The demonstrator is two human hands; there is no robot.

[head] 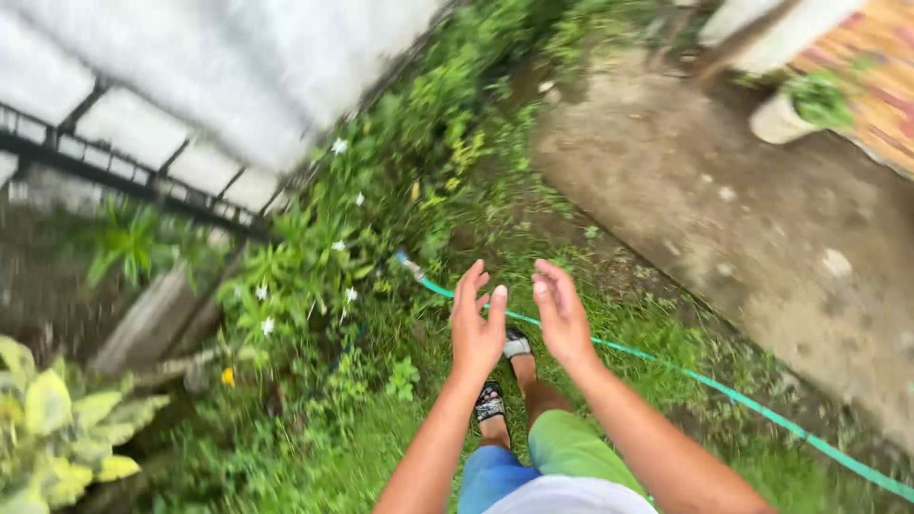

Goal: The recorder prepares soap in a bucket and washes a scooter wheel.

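This is a garden or yard beside a house. The ground is covered with grass (pixel 381 447) and a patch of bare, worn concrete (pixel 762 219). A green hose (pixel 724 390) lies across the grass. Along one side there are plants with small white flowers (pixel 314 266) and a bush with yellow-green leaves (pixel 57 419). A dark metal fence (pixel 124 171) stands next to a pale wall (pixel 238 67). A plant pot (pixel 790 114) sits near a woven mat (pixel 876 76).
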